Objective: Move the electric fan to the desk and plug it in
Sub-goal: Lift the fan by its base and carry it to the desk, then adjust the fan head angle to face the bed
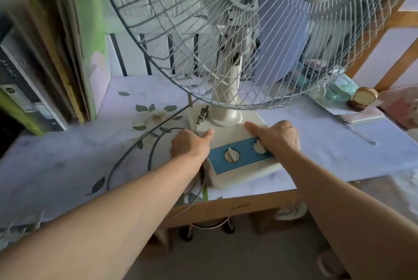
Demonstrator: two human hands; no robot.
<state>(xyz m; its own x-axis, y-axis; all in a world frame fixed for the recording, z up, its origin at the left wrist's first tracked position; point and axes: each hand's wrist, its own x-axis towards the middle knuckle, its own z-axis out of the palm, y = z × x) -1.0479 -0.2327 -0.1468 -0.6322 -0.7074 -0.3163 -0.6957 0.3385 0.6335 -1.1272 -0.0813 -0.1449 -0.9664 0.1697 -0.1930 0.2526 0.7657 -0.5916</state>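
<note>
A white electric fan (228,89) with a wire cage stands on the desk (67,155), which has a pale floral cover. Its base (228,132) sits at the front edge and carries a blue panel with two knobs. My left hand (190,144) grips the base's left side, thumb on top. My right hand (276,137) lies on the base's right side, over the right knob. The fan's plug (202,115) rests on the base behind my left hand. Its dark cord (135,150) loops over the desk to the left.
Books and folders (45,64) stand upright at the left. A small brown bread-shaped object (363,98), a phone (362,117) and a thin metal tool (359,132) lie at the right. A wooden frame (389,30) rises behind them. Cables hang under the desk front.
</note>
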